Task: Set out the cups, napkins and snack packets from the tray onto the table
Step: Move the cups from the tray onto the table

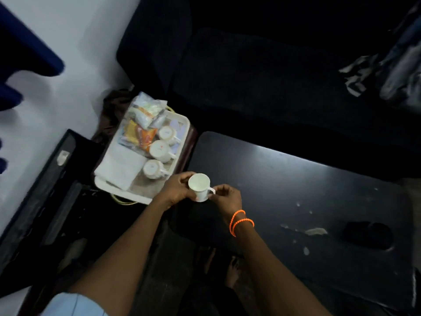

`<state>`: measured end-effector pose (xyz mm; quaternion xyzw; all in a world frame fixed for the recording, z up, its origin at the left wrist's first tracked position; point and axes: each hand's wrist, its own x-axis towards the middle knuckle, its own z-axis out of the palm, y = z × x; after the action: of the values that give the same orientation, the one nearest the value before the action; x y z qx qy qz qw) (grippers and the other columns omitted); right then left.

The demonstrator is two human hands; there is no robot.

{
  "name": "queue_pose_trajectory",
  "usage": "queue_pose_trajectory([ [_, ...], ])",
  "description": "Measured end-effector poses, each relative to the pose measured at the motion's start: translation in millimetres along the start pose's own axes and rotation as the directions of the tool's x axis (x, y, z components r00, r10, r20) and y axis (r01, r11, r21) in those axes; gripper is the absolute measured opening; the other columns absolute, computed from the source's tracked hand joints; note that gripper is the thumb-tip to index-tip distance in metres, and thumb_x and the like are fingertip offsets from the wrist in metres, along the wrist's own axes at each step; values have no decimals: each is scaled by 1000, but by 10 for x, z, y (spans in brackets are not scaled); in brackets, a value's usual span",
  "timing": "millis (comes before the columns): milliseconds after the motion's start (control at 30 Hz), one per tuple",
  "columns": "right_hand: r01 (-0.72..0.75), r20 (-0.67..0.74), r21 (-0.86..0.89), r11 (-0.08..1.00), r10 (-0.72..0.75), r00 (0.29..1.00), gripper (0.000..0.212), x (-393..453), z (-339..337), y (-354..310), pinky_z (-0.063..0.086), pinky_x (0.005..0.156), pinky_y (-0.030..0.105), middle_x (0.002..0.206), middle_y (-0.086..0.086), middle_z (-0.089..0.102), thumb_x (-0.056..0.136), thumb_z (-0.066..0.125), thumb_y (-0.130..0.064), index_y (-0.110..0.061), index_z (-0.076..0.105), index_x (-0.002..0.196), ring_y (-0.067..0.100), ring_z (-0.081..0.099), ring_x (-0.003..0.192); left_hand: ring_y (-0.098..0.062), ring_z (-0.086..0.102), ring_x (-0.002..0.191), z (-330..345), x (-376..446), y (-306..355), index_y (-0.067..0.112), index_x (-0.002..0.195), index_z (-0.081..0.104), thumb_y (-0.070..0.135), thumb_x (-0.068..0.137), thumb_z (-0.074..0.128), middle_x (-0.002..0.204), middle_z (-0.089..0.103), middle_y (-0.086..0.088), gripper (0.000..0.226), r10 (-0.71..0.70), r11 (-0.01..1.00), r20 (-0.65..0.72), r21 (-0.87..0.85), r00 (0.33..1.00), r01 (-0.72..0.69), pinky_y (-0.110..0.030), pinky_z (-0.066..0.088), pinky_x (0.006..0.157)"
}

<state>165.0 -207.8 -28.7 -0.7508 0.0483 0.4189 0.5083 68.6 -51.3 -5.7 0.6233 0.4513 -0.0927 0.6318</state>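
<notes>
A white cup is upright between my hands, over the near left corner of the black table. My left hand grips its body from the left. My right hand pinches its handle from the right. Left of the table, a cream tray holds three more white cups turned upside down, folded white napkins, and a heap of snack packets at its far end.
The tray rests on a brown stand beside a black box on the pale floor. A dark sofa runs behind the table, with cloth at its right end. A dark object lies on the table's near right part.
</notes>
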Motion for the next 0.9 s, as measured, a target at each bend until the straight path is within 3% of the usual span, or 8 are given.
queue_pose_trajectory([
  [133,-21,-223,23,1000,25,975,28,94,-803,379,57,78,37,79,11,74,70,77,12,-15,69,70,21,66,75,-22,72,106,1041,174,-39,12,125,70,-13,58,87,115,76,-6,73,76,992,67,100,995,-82,-12,55,78],
  [200,-66,-342,50,997,79,936,31,79,-1187,625,57,79,38,78,9,74,70,76,12,-18,69,67,21,66,76,-18,71,103,1554,223,-113,10,125,70,-10,56,90,114,75,-3,75,108,980,125,156,986,-127,-5,52,76],
  [300,-129,-473,86,988,154,868,31,8,-1695,1010,55,76,35,76,9,73,69,75,12,-19,69,66,21,65,77,-16,71,102,2235,225,-233,10,118,73,-2,54,93,111,77,-3,69,171,948,222,229,960,-222,-24,58,88],
  [367,-149,-533,120,981,191,824,31,-56,-1958,1253,54,74,31,77,10,72,70,75,13,-18,70,67,21,65,78,-18,70,98,2610,192,-332,14,111,74,8,55,94,106,76,-3,60,239,898,276,301,931,-320,-31,58,88],
  [500,-179,-604,201,963,266,751,31,-167,-2304,1613,56,84,40,82,11,76,72,75,11,-21,72,69,21,67,80,-20,68,100,3137,130,-572,16,114,72,9,61,89,109,72,-3,56,311,832,339,354,888,-426,-34,55,89],
  [700,-62,-639,334,941,274,719,34,-131,-2533,1822,56,85,40,88,18,74,73,68,20,-13,71,72,24,67,83,-20,67,109,3460,155,-681,13,123,69,3,64,87,120,71,-6,62,367,796,371,350,853,-494,-35,56,96],
  [800,-40,-647,384,923,299,701,26,-101,-2602,1830,57,87,42,93,22,75,72,67,22,-1,73,84,25,67,84,-23,67,114,3510,175,-677,11,127,67,-7,67,80,125,67,-8,64,359,802,411,324,838,-502,-39,59,96],
  [900,-64,-635,380,923,310,707,35,-117,-2651,1880,58,88,42,103,27,73,74,61,27,3,72,97,27,68,88,-23,64,122,3490,166,-672,12,135,62,-13,67,73,133,62,-8,74,340,795,456,328,822,-511,-38,58,102],
])
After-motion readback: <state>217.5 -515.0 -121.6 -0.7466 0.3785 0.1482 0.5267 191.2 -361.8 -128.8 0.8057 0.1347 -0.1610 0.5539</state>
